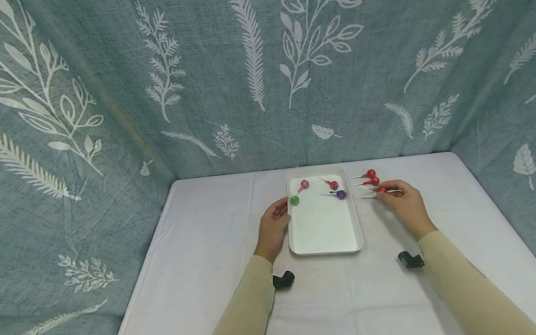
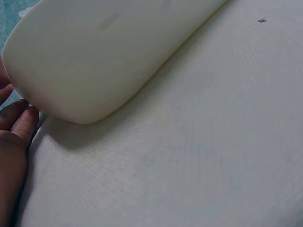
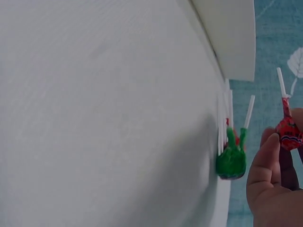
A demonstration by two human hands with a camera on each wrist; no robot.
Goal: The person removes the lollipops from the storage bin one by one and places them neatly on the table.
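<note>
My right hand (image 1: 404, 204) pinches a red-wrapped lollipop (image 3: 288, 130) by its candy end, its white stick pointing up in the right wrist view. Beside that hand lie two more red lollipops (image 1: 371, 180) and a green lollipop (image 3: 231, 163), whose candy the hand hides in the head view. My left hand (image 1: 274, 228) holds the left side of a white tray (image 1: 324, 228), thumb at the rim and fingers against the outer wall. Inside the tray are a pink lollipop (image 1: 304, 184), a green lollipop (image 1: 295, 200), a red lollipop (image 1: 333, 184) and a purple lollipop (image 1: 341, 194).
A white cloth (image 1: 209, 242) covers the table. Behind it and at both sides hangs a teal curtain (image 1: 201, 93) with white leaf prints. Small black devices (image 1: 284, 280) sit by each sleeve.
</note>
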